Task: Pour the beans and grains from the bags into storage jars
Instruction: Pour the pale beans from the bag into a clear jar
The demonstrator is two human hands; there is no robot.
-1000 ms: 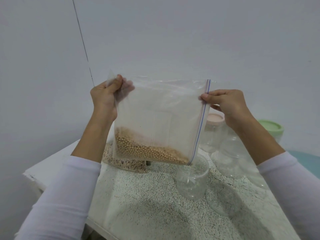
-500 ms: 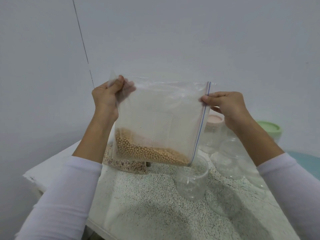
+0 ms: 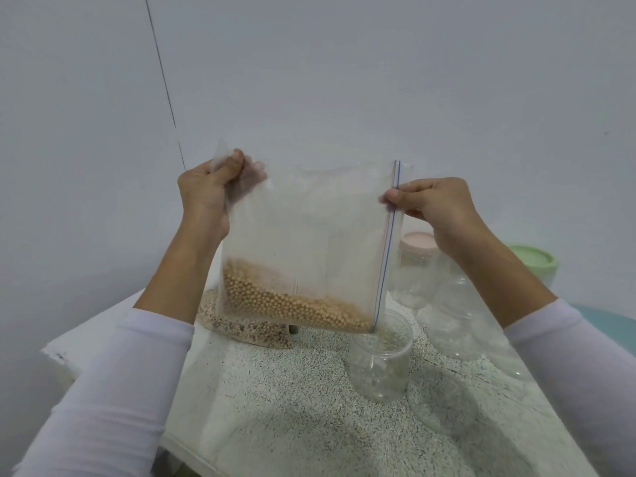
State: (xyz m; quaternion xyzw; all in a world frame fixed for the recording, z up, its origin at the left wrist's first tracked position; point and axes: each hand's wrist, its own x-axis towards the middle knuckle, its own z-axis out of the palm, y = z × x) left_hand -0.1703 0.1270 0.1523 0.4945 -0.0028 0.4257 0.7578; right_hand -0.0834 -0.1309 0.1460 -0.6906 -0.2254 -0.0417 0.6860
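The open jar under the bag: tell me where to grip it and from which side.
Grip the open jar round its straight clear wall, below the rim, coming from the near right. It stands upright on the speckled table, and the zip bag hangs over its mouth, so the top is blocked. The bare jars crowd its far right. Both hands now hold the bag.

Soft, even, dim indoor light.
Faint shadows on the table (image 3: 275, 407); edges bend; slight blur, perhaps motion.
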